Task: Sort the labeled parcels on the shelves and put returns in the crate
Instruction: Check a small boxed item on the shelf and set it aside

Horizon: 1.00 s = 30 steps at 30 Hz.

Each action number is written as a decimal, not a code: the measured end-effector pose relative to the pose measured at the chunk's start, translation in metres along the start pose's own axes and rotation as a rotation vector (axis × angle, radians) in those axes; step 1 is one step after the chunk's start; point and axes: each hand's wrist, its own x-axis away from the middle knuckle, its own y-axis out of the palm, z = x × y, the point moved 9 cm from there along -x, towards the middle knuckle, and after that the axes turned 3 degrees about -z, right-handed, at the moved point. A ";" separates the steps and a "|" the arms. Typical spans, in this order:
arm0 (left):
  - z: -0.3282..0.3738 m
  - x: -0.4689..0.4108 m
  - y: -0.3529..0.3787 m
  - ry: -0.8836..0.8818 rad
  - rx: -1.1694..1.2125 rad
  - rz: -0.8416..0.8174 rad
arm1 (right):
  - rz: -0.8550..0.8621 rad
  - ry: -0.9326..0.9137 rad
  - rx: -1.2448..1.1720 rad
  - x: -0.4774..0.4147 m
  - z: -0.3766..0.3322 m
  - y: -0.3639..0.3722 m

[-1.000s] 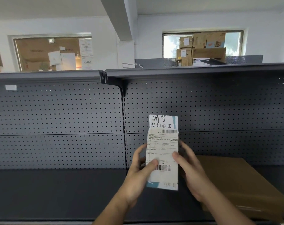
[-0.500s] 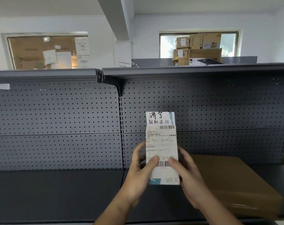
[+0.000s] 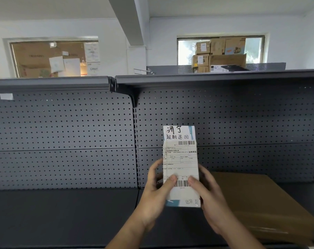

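The white labeled parcel (image 3: 179, 159) is being held upright between both hands, above the dark shelf deck (image 3: 62, 212) and in front of the perforated back panel (image 3: 62, 141). The left hand (image 3: 157, 192) is being wrapped round the parcel's left edge, with the fingers behind and the thumb on the front face. The right hand (image 3: 212, 200) is being wrapped round the right edge in the same way. Both hands are thus grasping the parcel; neither is released.

Change over the last second: the parcel is being squared up from a slight lean. The right thumb (image 3: 193, 180) is being slid down the label until it is level with the left thumb (image 3: 170, 178), one on either side of the lower barcode. The parcel is being kept at almost the same height and is not being lowered onto the deck.

Meaning for the task: the label is being presented for reading, so the step in hand is judged to be identification, not placement. The handwritten lines above the thumbs appear to include a return marking. If that reading is correct, the parcel is being classed for the crate rather than for a shelf. No crate is being shown in the view, so a turn away from the shelf is likely to be required.

A flat brown parcel (image 3: 256, 203) is lying on the deck just to the right of the right hand.
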 end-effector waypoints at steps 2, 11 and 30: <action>-0.003 0.000 0.000 -0.008 0.000 -0.002 | 0.000 0.000 -0.005 0.001 0.002 0.000; -0.015 -0.007 0.006 -0.029 -0.062 -0.038 | -0.009 -0.001 -0.024 0.000 0.004 -0.015; 0.060 0.157 -0.215 -0.423 -1.373 0.689 | -0.572 0.203 -0.171 0.004 0.093 0.183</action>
